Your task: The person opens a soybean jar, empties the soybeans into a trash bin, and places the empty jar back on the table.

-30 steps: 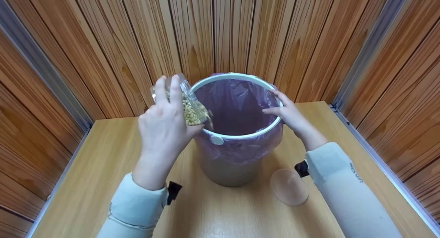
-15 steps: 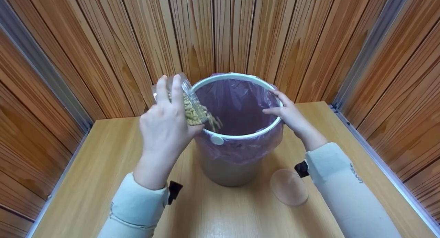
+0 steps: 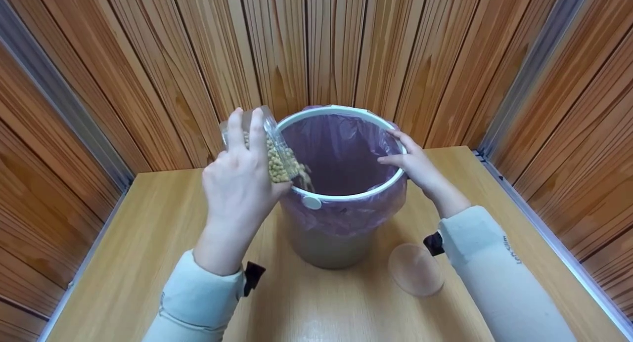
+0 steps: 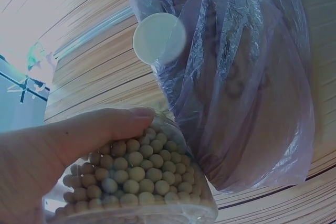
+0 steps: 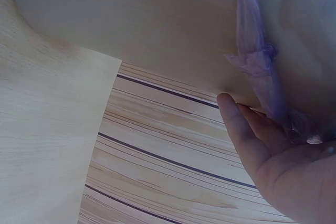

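Observation:
My left hand (image 3: pixel 236 186) grips a clear plastic jar (image 3: pixel 271 127), tilted with its mouth over the left rim of a trash can (image 3: pixel 332 253). Small round beige balls (image 4: pixel 139 174) fill much of the jar, and some stream out (image 3: pixel 305 178) into the can, blurred by motion. A thin purple plastic bag (image 3: pixel 346 221) lines the can and folds down over its outside. My right hand (image 3: pixel 423 170) holds the can's right rim, thumb inside; in the right wrist view its fingers (image 5: pixel 239 124) lie along the outside. The can's bottom is hidden.
A round translucent lid (image 3: pixel 415 270) lies on the wooden table (image 3: pixel 316 307), right of the can and near my right sleeve. Wood-patterned walls (image 3: pixel 331 45) enclose the table at the back and both sides. A round pale knob (image 3: pixel 311 202) sits at the can's front rim.
Balls have come pouring from the jar into the can, where one second ago they were just at its mouth. My left hand has shifted very slightly right. The right hand stays put.

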Demonstrator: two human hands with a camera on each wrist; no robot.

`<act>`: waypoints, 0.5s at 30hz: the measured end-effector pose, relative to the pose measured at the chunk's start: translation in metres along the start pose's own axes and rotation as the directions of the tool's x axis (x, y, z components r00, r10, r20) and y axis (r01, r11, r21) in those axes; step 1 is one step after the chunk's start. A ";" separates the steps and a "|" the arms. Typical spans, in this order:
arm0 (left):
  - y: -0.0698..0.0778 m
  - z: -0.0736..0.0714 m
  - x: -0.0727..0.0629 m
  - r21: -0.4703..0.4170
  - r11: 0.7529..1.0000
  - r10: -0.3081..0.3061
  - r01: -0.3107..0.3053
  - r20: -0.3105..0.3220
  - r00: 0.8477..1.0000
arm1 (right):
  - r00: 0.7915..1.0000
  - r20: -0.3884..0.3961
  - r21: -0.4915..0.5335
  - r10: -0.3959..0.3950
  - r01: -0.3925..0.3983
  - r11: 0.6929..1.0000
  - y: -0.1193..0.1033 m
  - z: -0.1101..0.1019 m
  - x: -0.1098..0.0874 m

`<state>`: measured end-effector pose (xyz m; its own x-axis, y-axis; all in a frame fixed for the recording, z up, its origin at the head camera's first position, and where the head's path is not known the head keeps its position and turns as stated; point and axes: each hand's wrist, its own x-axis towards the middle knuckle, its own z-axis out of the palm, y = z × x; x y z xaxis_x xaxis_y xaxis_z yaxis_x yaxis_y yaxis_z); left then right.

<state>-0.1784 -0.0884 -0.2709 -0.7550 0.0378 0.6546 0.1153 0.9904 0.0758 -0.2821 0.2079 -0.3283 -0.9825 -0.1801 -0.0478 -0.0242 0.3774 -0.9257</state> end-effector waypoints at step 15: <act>0.000 0.009 -0.002 0.036 0.999 0.026 -0.024 -0.063 0.998 | 1.000 0.014 0.025 0.011 -0.011 1.000 0.000 0.000 0.000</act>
<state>-0.1829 -0.0871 -0.2787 -0.7097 0.0551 0.7023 0.1097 0.9934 0.0330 -0.2825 0.2081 -0.3279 -0.9800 -0.1887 -0.0630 -0.0085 0.3564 -0.9343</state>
